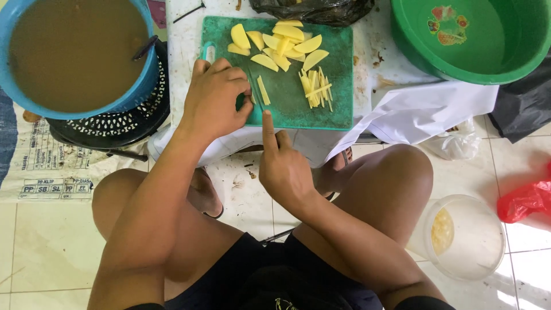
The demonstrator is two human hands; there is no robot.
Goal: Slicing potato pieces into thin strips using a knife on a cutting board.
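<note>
Green plastic cutting board (287,97) on white table, centre far. Pale yellow potato slices (281,43) heaped at far edge; thin sticks (315,89) right of centre. Blue tub (74,54) of brown liquid far left, green basin (470,37) far right, clear lidded container (468,238) near right on tiled floor. Left hand (215,100) curled, fingertips pinching potato piece on board. Right hand (284,163) closed around knife (256,95), index finger extended along blade.

We see the cutting board (287,97) between two tubs (80,57) (470,40), potato slices (281,43) behind the strips (315,89), a lidded container (465,238) right of our knee.
</note>
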